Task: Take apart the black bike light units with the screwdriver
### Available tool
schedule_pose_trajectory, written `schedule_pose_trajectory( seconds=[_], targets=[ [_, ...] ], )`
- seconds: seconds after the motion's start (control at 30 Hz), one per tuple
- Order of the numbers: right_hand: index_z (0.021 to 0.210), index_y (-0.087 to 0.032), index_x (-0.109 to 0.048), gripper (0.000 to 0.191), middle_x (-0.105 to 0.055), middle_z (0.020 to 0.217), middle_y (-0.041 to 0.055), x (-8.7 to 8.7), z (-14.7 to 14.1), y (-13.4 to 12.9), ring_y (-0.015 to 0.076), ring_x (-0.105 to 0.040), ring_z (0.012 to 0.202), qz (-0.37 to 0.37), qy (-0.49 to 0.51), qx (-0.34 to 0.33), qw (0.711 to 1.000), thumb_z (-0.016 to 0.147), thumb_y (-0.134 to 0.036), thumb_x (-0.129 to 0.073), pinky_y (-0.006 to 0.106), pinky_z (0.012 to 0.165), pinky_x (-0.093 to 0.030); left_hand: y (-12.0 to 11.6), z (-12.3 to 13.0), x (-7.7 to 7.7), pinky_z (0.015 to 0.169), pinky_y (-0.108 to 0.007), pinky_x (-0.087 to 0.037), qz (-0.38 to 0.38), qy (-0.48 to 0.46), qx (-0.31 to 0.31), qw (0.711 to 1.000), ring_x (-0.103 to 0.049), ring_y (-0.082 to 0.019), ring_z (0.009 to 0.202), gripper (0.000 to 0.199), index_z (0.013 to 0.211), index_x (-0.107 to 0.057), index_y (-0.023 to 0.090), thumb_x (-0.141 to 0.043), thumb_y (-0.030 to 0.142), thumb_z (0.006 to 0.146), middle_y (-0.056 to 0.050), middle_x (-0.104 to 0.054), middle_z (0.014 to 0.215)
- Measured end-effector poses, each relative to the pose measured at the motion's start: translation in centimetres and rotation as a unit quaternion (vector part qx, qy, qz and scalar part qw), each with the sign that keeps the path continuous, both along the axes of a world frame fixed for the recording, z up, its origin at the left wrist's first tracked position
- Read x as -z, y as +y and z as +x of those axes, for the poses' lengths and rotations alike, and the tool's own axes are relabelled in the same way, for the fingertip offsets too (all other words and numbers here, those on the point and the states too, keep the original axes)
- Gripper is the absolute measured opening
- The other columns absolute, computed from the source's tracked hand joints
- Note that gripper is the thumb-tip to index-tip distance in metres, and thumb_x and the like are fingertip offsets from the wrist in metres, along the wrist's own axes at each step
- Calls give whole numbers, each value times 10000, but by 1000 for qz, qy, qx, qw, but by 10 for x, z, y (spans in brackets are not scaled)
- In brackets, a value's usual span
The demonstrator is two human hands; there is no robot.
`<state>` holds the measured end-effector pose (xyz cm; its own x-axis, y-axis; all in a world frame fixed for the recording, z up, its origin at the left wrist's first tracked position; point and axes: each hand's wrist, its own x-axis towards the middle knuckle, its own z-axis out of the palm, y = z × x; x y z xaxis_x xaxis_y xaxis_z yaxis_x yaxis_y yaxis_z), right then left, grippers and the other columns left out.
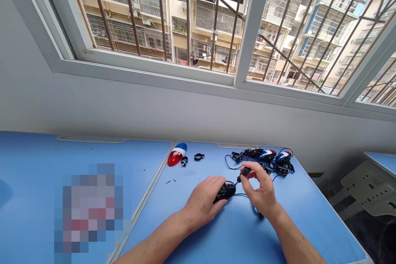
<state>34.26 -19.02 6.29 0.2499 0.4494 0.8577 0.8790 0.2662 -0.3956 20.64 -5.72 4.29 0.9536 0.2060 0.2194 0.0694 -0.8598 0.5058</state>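
Observation:
My left hand [206, 196] is wrapped around a glossy black oval housing [227, 190] on the blue table, its fingers covering the left part. Between thumb and fingertips, my right hand [260, 189] pinches a small black block [245, 172] joined to a thin cable, just above and right of the housing. Another black cable [241, 194] leads from the housing towards my right hand. Beneath that hand lies a dark piece [259, 213], mostly hidden. Farther back is a red, white and blue oval cover [177, 155], with a small black ring clamp [184, 161] beside it.
A second black ring clamp [199, 156] lies at the back. Small screws [168, 182] rest nearer me. Several wired black units [253, 152], some with coloured covers, are bunched at the back right. Another table [31, 173] adjoins on the left, partly pixelated. A wall and barred window stand behind.

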Motion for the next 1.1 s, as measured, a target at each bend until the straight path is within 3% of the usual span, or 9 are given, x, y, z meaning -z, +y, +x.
schedule_pose_trajectory(
  seconds=[0.27, 0.5, 0.63, 0.8, 1.1],
  targets=[
    [1157, -247, -543, 357, -678, 916, 27, -2, 2, -1, 136, -670, 748, 5, 26, 30, 999, 843, -77, -534, 227, 587, -586, 2, 0, 0, 787, -353, -452, 0, -3, -6, 1000, -577, -256, 917, 261, 1011, -543, 213, -584, 166, 758, -50, -653, 1009],
    [1028, -229, -571, 188, -672, 902, 29, -2, 12, -5, 145, -662, 742, 11, 140, 66, 988, 844, -196, -592, 263, 620, -590, 6, 1, 1, 818, -362, -454, -7, -13, -14, 1000, -590, -265, 948, 250, 1002, -554, 213, -592, 182, 756, -56, -662, 1022],
    [931, -215, -593, 126, -661, 873, 34, -3, 26, -8, 161, -650, 759, -64, 212, 66, 973, 831, -284, -625, 287, 651, -578, 9, 2, 0, 823, -365, -455, -8, -11, -25, 1000, -595, -269, 952, 237, 994, -560, 206, -603, 188, 762, -64, -666, 1022],
    [891, -201, -594, 223, -656, 888, 51, 0, 42, -10, 179, -635, 770, -122, 273, 60, 952, 794, -386, -671, 308, 662, -568, 10, 3, -5, 817, -358, -460, -2, -10, -38, 999, -603, -270, 954, 240, 987, -561, 212, -601, 175, 753, -65, -672, 1023],
    [825, -210, -552, 175, -658, 810, 33, 13, 48, -2, 174, -609, 705, -192, 253, 50, 947, 774, -346, -650, 302, 614, -538, 8, 3, -4, 807, -347, -458, 11, 7, -38, 999, -600, -262, 951, 245, 984, -564, 214, -595, 195, 741, -64, -673, 1031]
  ],
)
